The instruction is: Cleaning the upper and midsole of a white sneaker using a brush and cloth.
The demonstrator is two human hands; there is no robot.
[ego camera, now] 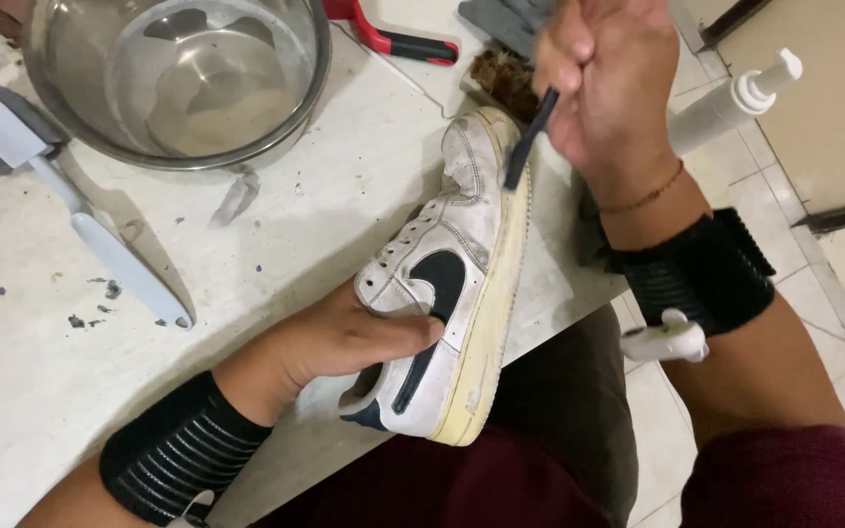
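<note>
One sneaker (452, 284), one brush (528, 137), two hands

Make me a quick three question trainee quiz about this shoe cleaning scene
1. True or false: the left hand grips the white sneaker.
2. What does the right hand hold? A dark brush handle, B sponge, C cloth.
3. Which empty vessel sits at the table's far edge?

Key: 1 true. 2 A. 3 the steel bowl.

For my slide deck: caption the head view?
Left hand steadies a white sneaker while right hand holds a dark brush against its toe.
</note>
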